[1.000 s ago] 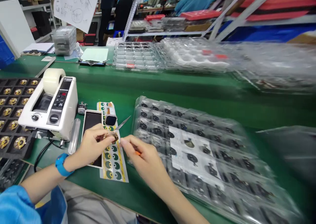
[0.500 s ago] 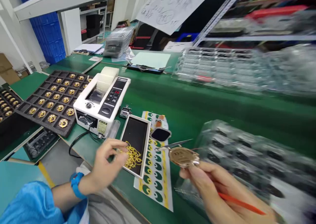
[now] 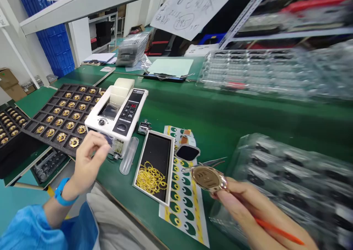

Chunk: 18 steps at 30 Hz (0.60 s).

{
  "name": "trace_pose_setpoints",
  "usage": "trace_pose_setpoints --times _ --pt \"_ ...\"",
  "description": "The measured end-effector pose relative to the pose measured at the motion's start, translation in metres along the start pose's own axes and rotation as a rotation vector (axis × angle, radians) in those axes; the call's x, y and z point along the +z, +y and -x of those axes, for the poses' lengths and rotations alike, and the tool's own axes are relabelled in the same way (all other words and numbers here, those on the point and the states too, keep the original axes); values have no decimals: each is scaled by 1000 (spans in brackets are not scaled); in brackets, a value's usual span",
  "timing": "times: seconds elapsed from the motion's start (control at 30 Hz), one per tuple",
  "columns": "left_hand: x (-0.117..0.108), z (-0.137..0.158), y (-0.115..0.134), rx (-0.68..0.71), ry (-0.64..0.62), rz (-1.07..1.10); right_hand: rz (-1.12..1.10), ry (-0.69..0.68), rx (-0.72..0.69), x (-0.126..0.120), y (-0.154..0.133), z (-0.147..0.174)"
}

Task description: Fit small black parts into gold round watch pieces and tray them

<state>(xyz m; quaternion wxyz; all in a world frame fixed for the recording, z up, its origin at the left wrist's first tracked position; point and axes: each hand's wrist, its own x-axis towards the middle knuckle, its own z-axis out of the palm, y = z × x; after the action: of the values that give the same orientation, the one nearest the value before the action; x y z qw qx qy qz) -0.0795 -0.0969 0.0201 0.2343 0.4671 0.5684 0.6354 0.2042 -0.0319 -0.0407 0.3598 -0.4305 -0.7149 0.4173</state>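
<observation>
My right hand point(image 3: 248, 209) grips a rose-gold watch case point(image 3: 208, 178) by its edge, with the marked back facing up. Thin metal prongs like tweezers point(image 3: 212, 162) show behind the case; whether the hand holds them I cannot tell. A slim orange rod point(image 3: 278, 231) lies across the same palm. My left hand point(image 3: 92, 158) has its fingers curled together at the front outlet of a white tape dispenser point(image 3: 114, 114). What its fingertips hold, if anything, is hidden. To its right stands a shallow tray point(image 3: 157, 147) with yellow ring-shaped pieces point(image 3: 151, 178).
A square-faced watch point(image 3: 187, 152) lies on a patterned sticker sheet point(image 3: 183, 206). Clear blister trays point(image 3: 286, 176) occupy the right side. At left, a black foam tray point(image 3: 41, 118) holds several gold watch movements. A clear plastic tube point(image 3: 129, 156) sits beside the dispenser.
My left hand has moved left, from over the yellow pieces to the dispenser's front. The right hand still holds the watch case. The view has shifted slightly.
</observation>
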Motion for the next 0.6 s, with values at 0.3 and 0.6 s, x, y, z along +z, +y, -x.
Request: trace_pose_setpoints --times 0.3,0.6 --pt "27 -25 55 284 -534 -285 -315 -69 97 -1 -18 -4" --pt "107 -22 18 -46 -942 -11 -555 -165 135 -9 -26 -16"
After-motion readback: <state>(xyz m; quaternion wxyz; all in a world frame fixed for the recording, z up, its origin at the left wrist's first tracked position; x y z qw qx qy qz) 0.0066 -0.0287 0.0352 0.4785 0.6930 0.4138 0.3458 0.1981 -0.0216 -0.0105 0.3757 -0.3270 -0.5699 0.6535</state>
